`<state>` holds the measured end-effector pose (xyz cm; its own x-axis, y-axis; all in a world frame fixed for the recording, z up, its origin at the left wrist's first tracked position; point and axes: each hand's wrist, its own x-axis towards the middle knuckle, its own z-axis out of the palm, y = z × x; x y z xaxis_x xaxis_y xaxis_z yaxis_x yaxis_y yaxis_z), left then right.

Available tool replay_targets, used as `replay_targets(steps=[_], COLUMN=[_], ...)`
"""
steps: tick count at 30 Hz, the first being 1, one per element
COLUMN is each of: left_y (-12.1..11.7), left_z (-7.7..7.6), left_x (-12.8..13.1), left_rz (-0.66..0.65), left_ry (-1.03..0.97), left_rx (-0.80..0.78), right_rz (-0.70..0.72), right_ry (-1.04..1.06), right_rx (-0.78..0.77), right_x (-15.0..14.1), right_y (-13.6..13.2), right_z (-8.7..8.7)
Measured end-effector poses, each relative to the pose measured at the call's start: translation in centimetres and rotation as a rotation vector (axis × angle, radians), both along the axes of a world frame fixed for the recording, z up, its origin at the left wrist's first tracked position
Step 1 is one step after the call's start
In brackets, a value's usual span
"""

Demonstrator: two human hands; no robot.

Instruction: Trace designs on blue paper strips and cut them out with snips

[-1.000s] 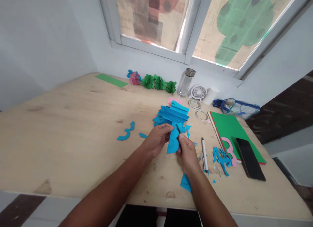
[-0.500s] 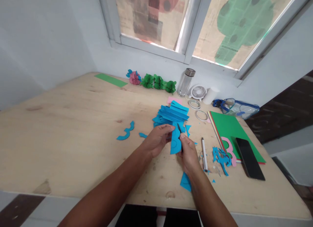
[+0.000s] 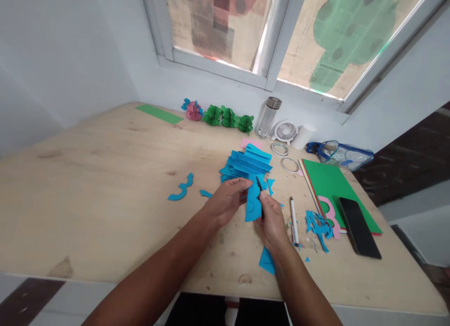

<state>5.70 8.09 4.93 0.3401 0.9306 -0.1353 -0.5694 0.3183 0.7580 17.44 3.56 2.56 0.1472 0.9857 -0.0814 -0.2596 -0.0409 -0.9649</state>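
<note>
My left hand [image 3: 230, 197] pinches the upper left edge of a folded blue paper piece [image 3: 252, 206] with a scalloped right side and curved pencil lines. Scissors [image 3: 259, 183], their dark blades at the paper's upper right edge, are in my right hand [image 3: 272, 218]; most of their handle is hidden by the fingers. Just beyond the hands lies a heap of folded blue paper strips [image 3: 248, 164]. A blue wavy cutout [image 3: 182, 188] rests to the left. Partly under my right wrist is another blue paper piece [image 3: 267, 261].
To the right lie a white pen [image 3: 294, 223], blue scraps [image 3: 319, 227], a pink wavy cutout [image 3: 330, 216], green sheets [image 3: 333, 185] and a phone [image 3: 359, 227]. Along the wall stand green paper ornaments [image 3: 228, 117], a glass bottle [image 3: 269, 117] and a small fan [image 3: 285, 131].
The scissor blades have shifted slightly against the paper's upper right edge. Both hands keep nearly the same place, still holding the paper and scissors.
</note>
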Motion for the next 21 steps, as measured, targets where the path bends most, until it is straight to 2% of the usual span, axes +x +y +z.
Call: replay_targets(steps=[3, 12, 21], left_y=[-0.06, -0.14, -0.11], left_z=[0.07, -0.21, -0.14], left_x=[0.07, 0.38, 0.38], left_rz=[-0.036, 0.064, 0.066], left_ry=[-0.027, 0.058, 0.053], left_rx=[-0.010, 0.024, 0.024], right_rz=[-0.007, -0.033, -0.057], right_ry=[-0.020, 0.015, 0.066], right_rx=[-0.019, -0.025, -0.048], right_x=[0.05, -0.07, -0.19], right_y=[0.06, 0.16, 0.17], right_z=[-0.31, -0.58, -0.44])
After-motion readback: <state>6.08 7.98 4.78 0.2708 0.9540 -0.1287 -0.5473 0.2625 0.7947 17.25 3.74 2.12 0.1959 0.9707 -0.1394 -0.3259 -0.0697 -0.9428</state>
